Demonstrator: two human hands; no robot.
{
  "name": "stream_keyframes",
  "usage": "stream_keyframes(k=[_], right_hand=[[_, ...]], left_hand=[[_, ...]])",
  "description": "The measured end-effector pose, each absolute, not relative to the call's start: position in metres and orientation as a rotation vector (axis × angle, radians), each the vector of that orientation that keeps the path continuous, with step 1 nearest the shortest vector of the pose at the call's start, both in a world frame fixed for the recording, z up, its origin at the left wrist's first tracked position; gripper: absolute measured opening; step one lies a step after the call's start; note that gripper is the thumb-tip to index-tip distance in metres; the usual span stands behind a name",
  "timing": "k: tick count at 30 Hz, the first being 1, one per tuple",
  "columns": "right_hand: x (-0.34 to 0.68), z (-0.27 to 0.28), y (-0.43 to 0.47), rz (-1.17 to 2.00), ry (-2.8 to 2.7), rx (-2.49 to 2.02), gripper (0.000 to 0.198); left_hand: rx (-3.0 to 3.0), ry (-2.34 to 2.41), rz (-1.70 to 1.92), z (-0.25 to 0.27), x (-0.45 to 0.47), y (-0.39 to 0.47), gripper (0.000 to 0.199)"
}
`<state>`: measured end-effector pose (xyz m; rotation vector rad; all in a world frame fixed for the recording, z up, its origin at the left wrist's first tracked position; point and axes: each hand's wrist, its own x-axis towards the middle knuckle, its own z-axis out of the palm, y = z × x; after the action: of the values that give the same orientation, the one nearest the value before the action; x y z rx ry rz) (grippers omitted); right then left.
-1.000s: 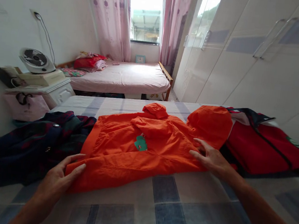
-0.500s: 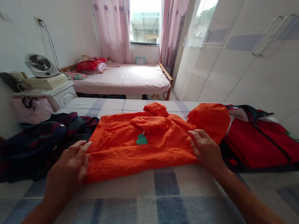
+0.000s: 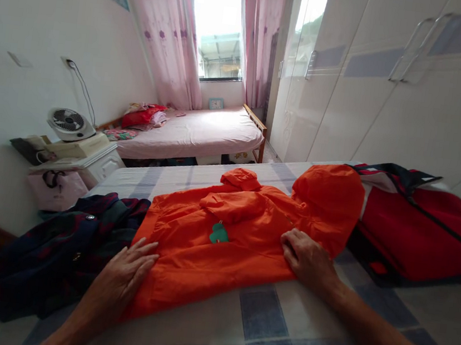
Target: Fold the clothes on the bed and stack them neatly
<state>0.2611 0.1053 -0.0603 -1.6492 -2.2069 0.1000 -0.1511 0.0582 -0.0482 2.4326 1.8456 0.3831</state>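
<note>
An orange hooded jacket (image 3: pixel 210 271) lies folded on the checked bedspread (image 3: pixel 264 311), its hood (image 3: pixel 329 193) at the right end. A green tag (image 3: pixel 218 232) shows on its middle. My left hand (image 3: pixel 129 272) rests flat over the jacket's left end, fingers stretched out. Near the hood, my right hand (image 3: pixel 310 260) is closed on the jacket's front edge, with its fingers bent and its thumb mostly hidden. To the left is a dark plaid garment (image 3: pixel 56 252), close to my left forearm. A red and black jacket (image 3: pixel 420 235) lies right of the hood.
Across the room stands a second bed (image 3: pixel 194 129) with a pink sheet and a heap of red cloth (image 3: pixel 142 117). A small fan (image 3: pixel 71 122) sits on a white cabinet (image 3: pixel 101 165) at the left. White wardrobes (image 3: pixel 429 124) line the right side.
My left hand has moved from the jacket's left edge onto its surface and flattened. The right hand has shifted slightly toward me along the jacket. The camera view has tilted up a little.
</note>
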Motion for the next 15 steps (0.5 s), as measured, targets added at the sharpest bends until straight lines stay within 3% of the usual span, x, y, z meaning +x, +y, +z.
stream_keyframes(k=[5, 10, 15], right_hand=[[0.26, -0.06, 0.106, 0.129, -2.203, -1.643, 0.015], [0.261, -0.062, 0.106, 0.146, -2.182, -1.631, 0.014], [0.26, -0.061, 0.106, 0.176, -2.16, -1.633, 0.014]], left_hand=[[2.344, 1.729, 0.671, -0.002, -0.103, 0.136, 0.045], [2.324, 1.502, 0.397, -0.001, -0.055, 0.228, 0.045], [2.268, 1.491, 0.239, -0.01, -0.036, 0.261, 0.045]])
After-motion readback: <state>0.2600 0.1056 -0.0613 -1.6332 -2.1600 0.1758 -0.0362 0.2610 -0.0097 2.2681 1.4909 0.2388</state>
